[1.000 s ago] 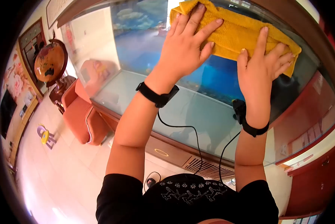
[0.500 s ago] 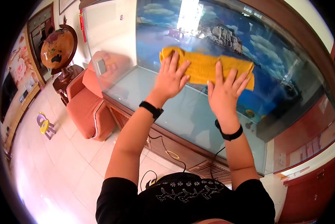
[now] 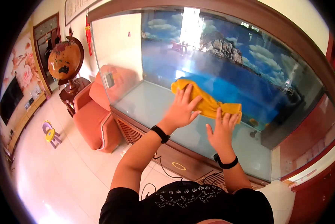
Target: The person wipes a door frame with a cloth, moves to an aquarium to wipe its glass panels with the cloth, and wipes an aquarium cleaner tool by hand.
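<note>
Pale floor tiles [image 3: 55,179] spread round seven to nine o'clock, with a wooden-framed glass tank [image 3: 137,122] filling the view from ten round to five.

Nearest, at six o'clock, is the person's black printed shirt [image 3: 186,205]; both bare arms reach up from it, a black band on each wrist. Left hand [image 3: 178,110] lies near the centre, fingers flat and slightly spread over the upper end of a yellow cloth [image 3: 203,100]. Right hand [image 3: 221,136], toward four o'clock, has its fingertips on the lower end, fingers close together and thumb held away. Neither hand appears to pinch; the cloth looks pressed under the fingers against the front pane [image 3: 160,63], slanting from ten toward four o'clock and creased in the middle.

By the look of it, the work on the pane is under way rather than finished: the cloth covers only a low, central patch, leaving glass uncovered toward twelve and one. Which parts it has already passed over cannot be told.

Beyond the glass, at one o'clock, is a backdrop [image 3: 223,50] of sea, clouds and rocks. Farther off, an orange armchair [image 3: 94,127] stands near nine, with a globe [image 3: 65,61] at ten.
</note>
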Demonstrator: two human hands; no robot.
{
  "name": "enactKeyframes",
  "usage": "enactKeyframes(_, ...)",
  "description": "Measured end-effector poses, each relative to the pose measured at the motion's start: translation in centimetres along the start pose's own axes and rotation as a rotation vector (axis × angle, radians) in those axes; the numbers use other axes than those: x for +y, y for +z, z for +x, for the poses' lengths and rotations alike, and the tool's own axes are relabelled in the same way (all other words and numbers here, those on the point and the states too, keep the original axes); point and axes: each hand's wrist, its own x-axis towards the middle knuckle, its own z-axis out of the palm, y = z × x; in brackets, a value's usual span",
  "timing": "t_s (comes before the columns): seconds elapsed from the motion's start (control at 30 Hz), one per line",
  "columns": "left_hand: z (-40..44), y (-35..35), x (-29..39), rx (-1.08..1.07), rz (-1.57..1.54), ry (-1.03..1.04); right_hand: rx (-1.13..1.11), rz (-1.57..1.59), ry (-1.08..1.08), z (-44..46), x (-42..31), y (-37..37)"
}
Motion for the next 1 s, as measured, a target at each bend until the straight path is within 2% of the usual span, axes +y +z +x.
enactKeyframes(0.17, 7.9, -2.6, 3.4, -0.006, -0.039, 0.147, 0.093, 0.029, 0.173, 1.3, 2.7, -3.9)
enactKeyframes(0.33, 15.4, -4.2, 7.7, 0.188, -0.082, 0.337, 0.401, 0.237, 0.25, 2.1, 5.8, -7.8)
enactKeyframes(0.37, 16.8, -4.2, 8.5, 0.23, -0.115, 0.372, 0.402, 0.231, 0.261, 2.1, 6.4, -8.3)
enactKeyframes(0.43, 19.2, -4.0, 10.1, 0.277, -0.11, 0.407, 0.578, 0.446, 0.228, 2.3, 7.7, -9.0)
enactKeyframes(0.53, 21.9, -3.3, 12.4, 0.4, -0.121, 0.448, 0.711, 0.481, 0.208, 2.2, 9.7, -9.2)
enactKeyframes(0.63, 23.1, -2.2, 13.8, 0.51, -0.092, 0.465, 0.72, 0.443, 0.224, 2.4, 10.1, -9.4)
enactKeyframes(0.87, 22.4, -2.5, 12.9, 0.533, 0.04, 0.341, 0.662, 0.307, 0.244, 4.8, 8.8, -9.7)
enactKeyframes(0.93, 22.3, -2.8, 11.7, 0.539, 0.101, 0.319, 0.547, -0.034, 0.271, 5.9, 8.0, -9.8)
enactKeyframes(1.0, 22.1, -3.3, 10.6, 0.535, 0.107, 0.325, 0.547, -0.031, 0.292, 6.7, 7.2, -9.2)
